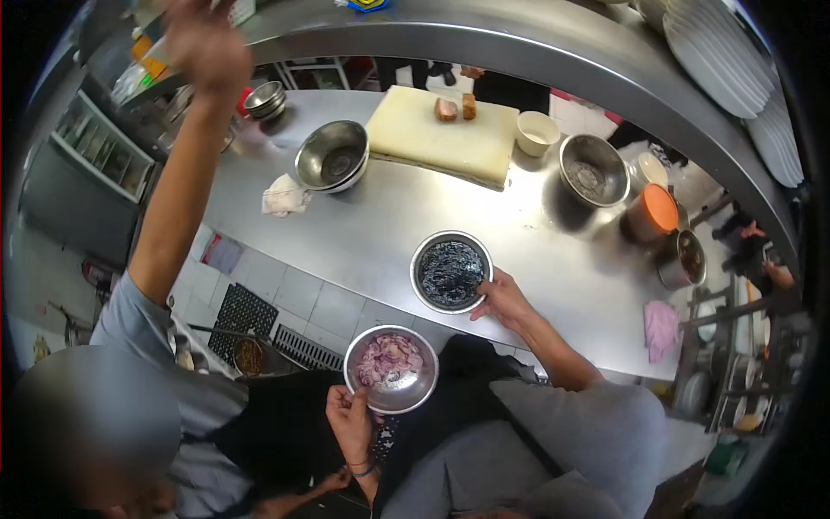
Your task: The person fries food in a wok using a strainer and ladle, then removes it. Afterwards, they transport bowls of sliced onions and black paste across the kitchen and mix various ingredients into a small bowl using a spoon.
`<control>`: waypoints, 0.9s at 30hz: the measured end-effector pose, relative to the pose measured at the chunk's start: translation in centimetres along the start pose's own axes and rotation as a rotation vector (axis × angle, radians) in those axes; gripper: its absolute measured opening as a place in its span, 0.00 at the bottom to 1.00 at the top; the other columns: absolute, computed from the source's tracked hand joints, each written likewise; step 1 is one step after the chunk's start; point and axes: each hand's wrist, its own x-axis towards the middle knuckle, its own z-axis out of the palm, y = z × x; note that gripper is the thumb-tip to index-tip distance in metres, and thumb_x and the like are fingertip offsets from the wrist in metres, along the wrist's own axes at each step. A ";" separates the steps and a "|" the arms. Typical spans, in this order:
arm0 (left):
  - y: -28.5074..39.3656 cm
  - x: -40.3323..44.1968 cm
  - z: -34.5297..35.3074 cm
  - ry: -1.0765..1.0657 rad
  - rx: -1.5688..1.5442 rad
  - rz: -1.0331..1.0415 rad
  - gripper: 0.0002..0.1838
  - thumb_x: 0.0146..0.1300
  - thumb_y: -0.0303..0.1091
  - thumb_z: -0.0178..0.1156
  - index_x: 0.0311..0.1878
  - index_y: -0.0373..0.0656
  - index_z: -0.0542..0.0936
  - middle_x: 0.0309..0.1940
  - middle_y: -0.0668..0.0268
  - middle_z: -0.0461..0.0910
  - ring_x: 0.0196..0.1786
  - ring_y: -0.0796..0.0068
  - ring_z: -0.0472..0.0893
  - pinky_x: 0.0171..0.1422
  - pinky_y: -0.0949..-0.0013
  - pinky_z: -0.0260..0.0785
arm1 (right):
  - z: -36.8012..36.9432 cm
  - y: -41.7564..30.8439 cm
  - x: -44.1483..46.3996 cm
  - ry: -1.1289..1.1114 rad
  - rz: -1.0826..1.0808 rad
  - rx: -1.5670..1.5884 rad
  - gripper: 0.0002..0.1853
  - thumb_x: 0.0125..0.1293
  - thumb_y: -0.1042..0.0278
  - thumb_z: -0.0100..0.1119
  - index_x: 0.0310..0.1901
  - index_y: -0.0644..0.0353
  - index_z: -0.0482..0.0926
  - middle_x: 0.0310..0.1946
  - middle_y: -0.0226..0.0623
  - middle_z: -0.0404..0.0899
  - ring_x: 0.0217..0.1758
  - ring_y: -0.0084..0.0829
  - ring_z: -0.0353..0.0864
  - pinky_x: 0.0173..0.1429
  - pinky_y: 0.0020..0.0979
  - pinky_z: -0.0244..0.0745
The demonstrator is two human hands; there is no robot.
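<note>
My left hand grips the near left rim of a steel bowl that holds sliced purple-pink pieces, probably onion. The bowl is held in front of my body, below the counter's near edge. With my right hand I hold the right rim of another steel bowl, which has a dark, glossy, stringy content. This second bowl is over the near edge of the steel counter, farther away and to the right of the first. Thumbs are at the rims; the fingers beneath are partly hidden.
A co-worker at left raises an arm. On the counter are a cutting board with two brown chunks, steel bowls, a cloth, a white bowl, an orange-lidded tub and a pink cloth. A shelf hangs above.
</note>
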 end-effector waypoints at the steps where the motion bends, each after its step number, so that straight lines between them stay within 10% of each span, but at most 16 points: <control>1: 0.7 0.6 0.1 -0.017 -0.030 -0.041 0.11 0.69 0.25 0.59 0.34 0.42 0.66 0.21 0.69 0.71 0.17 0.84 0.72 0.19 0.77 0.66 | 0.1 0.2 0.1 0.022 0.001 -0.002 0.24 0.61 0.84 0.46 0.61 0.66 0.69 0.40 0.48 0.81 0.29 0.38 0.86 0.27 0.36 0.89; 15: 3.3 11.3 -3.8 0.183 0.162 -0.095 0.08 0.64 0.25 0.59 0.30 0.40 0.71 0.18 0.73 0.70 0.18 0.86 0.68 0.19 0.75 0.58 | 5.0 3.2 10.0 0.047 0.024 -0.054 0.20 0.62 0.83 0.47 0.57 0.69 0.70 0.42 0.47 0.80 0.30 0.37 0.85 0.24 0.35 0.87; 27: 14.0 28.7 -13.6 0.554 0.391 0.391 0.08 0.64 0.29 0.61 0.33 0.36 0.75 0.20 0.70 0.70 0.26 0.84 0.66 0.29 0.72 0.60 | 15.7 -2.1 18.3 -0.185 0.000 -0.282 0.18 0.68 0.80 0.46 0.60 0.67 0.69 0.45 0.45 0.80 0.29 0.34 0.85 0.25 0.34 0.86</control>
